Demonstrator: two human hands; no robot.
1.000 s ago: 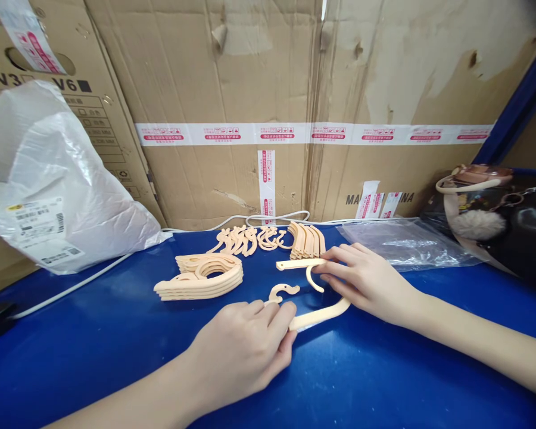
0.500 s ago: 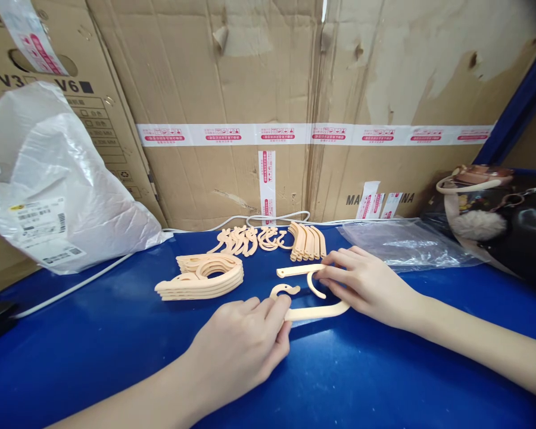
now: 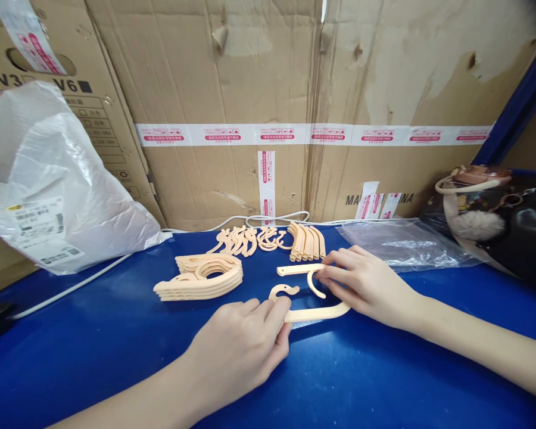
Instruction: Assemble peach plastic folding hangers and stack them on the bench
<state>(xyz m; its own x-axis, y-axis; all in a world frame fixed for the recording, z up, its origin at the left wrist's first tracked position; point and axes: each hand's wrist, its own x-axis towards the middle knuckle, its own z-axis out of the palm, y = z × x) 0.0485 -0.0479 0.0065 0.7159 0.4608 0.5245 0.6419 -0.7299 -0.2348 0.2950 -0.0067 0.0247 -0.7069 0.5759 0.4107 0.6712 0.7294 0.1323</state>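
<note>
Between my hands is a cream plastic folding hanger, held just above the blue table. My left hand is closed, with thumb and fingers pinching the near arm's left end, where a swan-head piece sticks up. The fingers of my right hand are closed round the hanger's right side and hide the joint there. A far arm and a curved hook come out from under those fingers. To the left lies a stack of folded hangers of the same colour.
Behind the hands lie loose swan-head pieces, hooks and several curved arms. A white plastic bag stands left, clear plastic and a dark bag right. Cardboard and a white cable line the back.
</note>
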